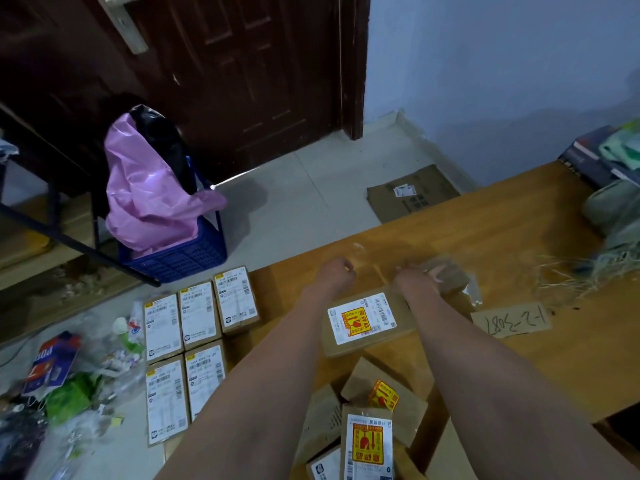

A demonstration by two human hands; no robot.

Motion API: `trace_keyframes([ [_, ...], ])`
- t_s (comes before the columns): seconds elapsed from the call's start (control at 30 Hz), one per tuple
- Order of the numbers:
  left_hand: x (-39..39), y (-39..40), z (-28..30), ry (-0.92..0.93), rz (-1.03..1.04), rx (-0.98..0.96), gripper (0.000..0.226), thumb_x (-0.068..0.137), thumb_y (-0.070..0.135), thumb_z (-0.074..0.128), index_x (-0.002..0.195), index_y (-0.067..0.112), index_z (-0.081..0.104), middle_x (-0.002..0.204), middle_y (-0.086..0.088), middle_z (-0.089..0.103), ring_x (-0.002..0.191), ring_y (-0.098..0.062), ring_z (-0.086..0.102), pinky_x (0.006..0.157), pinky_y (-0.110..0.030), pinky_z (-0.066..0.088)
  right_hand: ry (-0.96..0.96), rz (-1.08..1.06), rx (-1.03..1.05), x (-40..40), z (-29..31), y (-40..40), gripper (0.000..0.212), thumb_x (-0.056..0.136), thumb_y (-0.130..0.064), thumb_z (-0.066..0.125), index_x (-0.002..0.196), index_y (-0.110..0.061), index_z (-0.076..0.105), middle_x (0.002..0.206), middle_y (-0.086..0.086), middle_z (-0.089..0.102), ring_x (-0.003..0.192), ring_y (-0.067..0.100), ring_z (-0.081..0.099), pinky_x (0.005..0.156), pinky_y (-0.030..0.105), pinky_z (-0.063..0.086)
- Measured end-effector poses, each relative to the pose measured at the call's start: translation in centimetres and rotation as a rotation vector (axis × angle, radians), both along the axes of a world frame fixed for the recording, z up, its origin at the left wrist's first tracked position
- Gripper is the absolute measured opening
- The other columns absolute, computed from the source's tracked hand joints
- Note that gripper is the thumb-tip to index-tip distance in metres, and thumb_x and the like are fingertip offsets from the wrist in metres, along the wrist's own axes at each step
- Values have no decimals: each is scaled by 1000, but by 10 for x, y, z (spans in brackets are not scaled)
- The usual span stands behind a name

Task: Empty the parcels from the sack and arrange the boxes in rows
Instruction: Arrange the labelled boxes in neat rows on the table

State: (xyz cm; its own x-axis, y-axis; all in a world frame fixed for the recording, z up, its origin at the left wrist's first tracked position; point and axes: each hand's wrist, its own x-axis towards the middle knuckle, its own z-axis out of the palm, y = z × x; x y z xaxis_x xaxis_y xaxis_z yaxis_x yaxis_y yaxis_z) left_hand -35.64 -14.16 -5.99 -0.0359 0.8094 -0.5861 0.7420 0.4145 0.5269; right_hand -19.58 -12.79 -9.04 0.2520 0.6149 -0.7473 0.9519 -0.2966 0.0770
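Observation:
Several brown parcel boxes with white labels (183, 344) lie in two rows on the floor, left of the wooden table (502, 230). A flat box with a red-and-yellow sticker (363, 320) lies on the table between my forearms. More boxes (370, 441) are heaped at the table's near edge. My left hand (334, 271) rests on the table as a fist with nothing visible in it. My right hand (417, 282) grips a small brown box (450, 275), which is blurred. The greenish woven sack (613, 216) with frayed threads lies at the table's right end.
A cardboard slip with handwritten numbers (509, 320) lies right of my right arm. On the floor are a blue crate holding pink and black bags (173, 251), a flattened carton (412, 192) and loose litter (69, 386). Books (588, 157) sit at the far right.

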Motion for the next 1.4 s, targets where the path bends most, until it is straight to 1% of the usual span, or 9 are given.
trace_keyframes([
  [0.2, 17, 6, -11, -12, -37, -14, 28, 97, 20, 50, 122, 17, 62, 131, -7, 59, 116, -24, 57, 85, -26, 43, 53, -154, -26, 6, -23, 15, 54, 104, -32, 24, 156, -36, 11, 160, 21, -15, 144, 47, 17, 102, 59, 41],
  [0.27, 15, 5, -12, -26, -19, -16, 28, 97, 19, 50, 122, 16, 61, 129, -8, 60, 113, -24, 58, 82, -26, 43, 63, -233, 42, 8, -27, 18, 56, 100, -31, 28, 155, -34, 18, 161, 19, 0, 140, 49, 23, 99, 62, 40],
  [0.5, -7, 6, 4, -128, 181, -15, 30, 97, 20, 49, 125, 20, 60, 126, -9, 61, 106, -24, 59, 87, -30, 46, -46, -349, 462, -6, 19, 7, 57, 95, -55, 45, 142, -33, 21, 158, 18, -5, 128, 59, 29, 103, 63, 35],
  [0.63, -22, 2, 23, -311, 382, -38, 30, 99, 20, 46, 126, 18, 59, 122, -11, 57, 107, -27, 55, 89, -38, 51, 136, -416, 627, -38, 54, 2, 64, 81, -38, 75, 124, -30, 29, 145, 21, 21, 109, 50, 50, 90, 49, 49],
  [0.8, -50, -18, 45, -449, 517, -62, 29, 101, 25, 46, 127, 15, 56, 116, -10, 56, 99, -27, 55, 87, -41, 54, 635, -544, 773, -80, 79, -20, 57, 75, -24, 82, 114, -32, 41, 128, 10, 35, 87, 25, 59, 82, 37, 54],
  [0.9, -72, -37, 56, -482, 584, -83, 28, 101, 27, 47, 127, 15, 51, 125, -11, 55, 106, -30, 57, 84, -41, 55, 1026, -705, 697, -106, 93, -40, 52, 72, -19, 77, 112, -33, 46, 118, 5, 46, 86, 16, 56, 85, 38, 55],
  [1.03, -111, -65, 63, -490, 683, -34, 34, 101, 23, 46, 134, 20, 43, 117, -8, 51, 99, -29, 55, 69, -37, 53, 1261, -846, 421, -132, 105, -65, 45, 80, -21, 70, 120, -29, 51, 117, 5, 61, 98, 25, 64, 82, 53, 58],
  [1.13, -146, -85, 65, -531, 771, -26, 47, 98, 35, 53, 140, 28, 34, 129, -9, 52, 107, -32, 57, 81, -44, 58, 1421, -949, 191, -146, 102, -81, 46, 81, -23, 67, 124, -20, 52, 116, 14, 65, 103, 33, 65, 80, 64, 54],
  [1.4, -209, -136, 65, -710, 812, -45, 55, 94, 38, 63, 141, 29, 36, 115, -11, 58, 105, -36, 63, 80, -50, 60, 1444, -857, -86, -179, 94, -125, 26, 90, -22, 59, 114, -12, 63, 118, 18, 67, 113, 36, 62, 95, 62, 49],
])
